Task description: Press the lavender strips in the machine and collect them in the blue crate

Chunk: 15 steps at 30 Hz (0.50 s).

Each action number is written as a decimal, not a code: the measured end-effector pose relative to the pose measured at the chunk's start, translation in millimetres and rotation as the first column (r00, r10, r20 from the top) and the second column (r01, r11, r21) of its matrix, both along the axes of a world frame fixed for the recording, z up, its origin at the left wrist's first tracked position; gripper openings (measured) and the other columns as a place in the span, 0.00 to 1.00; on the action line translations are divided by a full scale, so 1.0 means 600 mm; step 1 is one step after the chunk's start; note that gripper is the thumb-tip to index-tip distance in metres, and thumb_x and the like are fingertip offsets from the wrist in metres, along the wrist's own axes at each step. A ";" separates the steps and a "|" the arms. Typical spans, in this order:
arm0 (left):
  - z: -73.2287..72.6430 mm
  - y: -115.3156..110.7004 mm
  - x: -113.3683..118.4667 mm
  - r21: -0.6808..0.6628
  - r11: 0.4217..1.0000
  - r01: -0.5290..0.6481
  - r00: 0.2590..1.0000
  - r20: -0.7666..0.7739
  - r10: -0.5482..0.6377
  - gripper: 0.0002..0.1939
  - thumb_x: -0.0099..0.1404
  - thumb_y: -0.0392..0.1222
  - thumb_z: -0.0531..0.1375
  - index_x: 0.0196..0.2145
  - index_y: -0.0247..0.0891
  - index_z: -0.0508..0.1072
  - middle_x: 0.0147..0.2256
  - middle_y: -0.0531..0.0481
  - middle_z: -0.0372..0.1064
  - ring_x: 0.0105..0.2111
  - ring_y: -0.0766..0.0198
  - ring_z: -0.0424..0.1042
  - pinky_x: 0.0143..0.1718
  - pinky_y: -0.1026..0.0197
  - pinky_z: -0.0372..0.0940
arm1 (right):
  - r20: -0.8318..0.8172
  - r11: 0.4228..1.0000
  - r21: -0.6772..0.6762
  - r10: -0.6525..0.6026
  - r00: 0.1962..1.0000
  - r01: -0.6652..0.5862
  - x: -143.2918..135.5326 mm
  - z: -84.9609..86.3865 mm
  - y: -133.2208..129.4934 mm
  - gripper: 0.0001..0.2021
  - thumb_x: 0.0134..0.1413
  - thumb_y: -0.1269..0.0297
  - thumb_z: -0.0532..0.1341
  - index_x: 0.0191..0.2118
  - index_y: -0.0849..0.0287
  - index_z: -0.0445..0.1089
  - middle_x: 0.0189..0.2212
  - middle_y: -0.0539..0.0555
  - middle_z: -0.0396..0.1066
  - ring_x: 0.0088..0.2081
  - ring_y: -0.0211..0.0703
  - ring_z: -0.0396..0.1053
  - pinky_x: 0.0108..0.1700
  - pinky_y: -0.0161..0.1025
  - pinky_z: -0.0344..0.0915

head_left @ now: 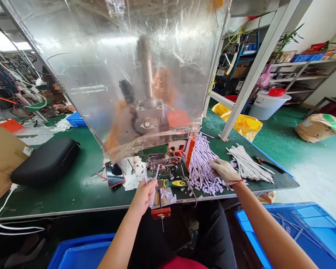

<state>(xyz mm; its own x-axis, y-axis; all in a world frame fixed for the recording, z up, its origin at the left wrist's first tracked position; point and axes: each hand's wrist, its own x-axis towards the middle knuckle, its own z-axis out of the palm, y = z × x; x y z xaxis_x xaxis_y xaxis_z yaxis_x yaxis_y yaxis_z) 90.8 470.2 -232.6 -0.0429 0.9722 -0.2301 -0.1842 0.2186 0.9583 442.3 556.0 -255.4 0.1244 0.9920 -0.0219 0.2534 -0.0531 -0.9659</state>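
Note:
My left hand (144, 197) is bare and closed around a couple of thin pale strips (153, 194), which stick up from the fingers in front of a small metal fixture (156, 163). My right hand (224, 171), in a white knitted glove, rests against the right side of a big heap of pale lilac strips (202, 160). Its fingers are curled at the heap, and whatever lies between them is hidden. To the right of the glove lies a bundle of white strips (249, 162). A yellow-and-green handled tool (177, 184) lies between my hands.
A machine behind a clear plastic guard (106, 74) stands over the bench. A phone (114, 174) and black case (46, 160) lie left; dark pliers (270, 164) lie right. Blue bins (305, 228) sit below the bench edge. A red clamp (160, 213) juts from the front edge.

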 end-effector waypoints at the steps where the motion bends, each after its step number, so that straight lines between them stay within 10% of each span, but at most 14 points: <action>1: 0.005 -0.009 -0.008 0.005 1.000 0.009 0.999 0.046 -0.010 0.22 0.48 0.56 0.71 0.23 0.36 0.69 0.11 0.67 0.41 0.11 0.78 0.40 0.14 0.69 0.36 | -0.108 1.000 -0.006 0.001 0.994 -0.002 -0.003 0.004 -0.009 0.08 0.46 0.59 0.59 0.27 0.58 0.64 0.18 0.47 0.63 0.20 0.36 0.61 0.22 0.33 0.57; 10: 0.007 -0.087 -0.047 0.023 0.996 -0.089 0.969 0.234 0.081 0.26 0.50 0.56 0.73 0.20 0.36 0.64 0.13 0.65 0.43 0.12 0.78 0.43 0.13 0.72 0.41 | -0.430 0.844 0.019 0.491 0.758 -0.536 -0.195 0.034 -0.129 0.18 0.57 0.48 0.60 0.29 0.60 0.65 0.20 0.49 0.67 0.16 0.31 0.58 0.16 0.29 0.52; 15: -0.007 -0.093 -0.057 -0.004 0.991 -0.133 0.958 0.257 0.130 0.26 0.50 0.55 0.73 0.20 0.36 0.64 0.14 0.63 0.50 0.13 0.79 0.45 0.14 0.72 0.41 | -0.345 0.872 -0.053 0.441 0.828 -0.486 -0.323 0.018 -0.117 0.19 0.57 0.47 0.58 0.27 0.58 0.62 0.15 0.47 0.65 0.13 0.35 0.61 0.14 0.30 0.56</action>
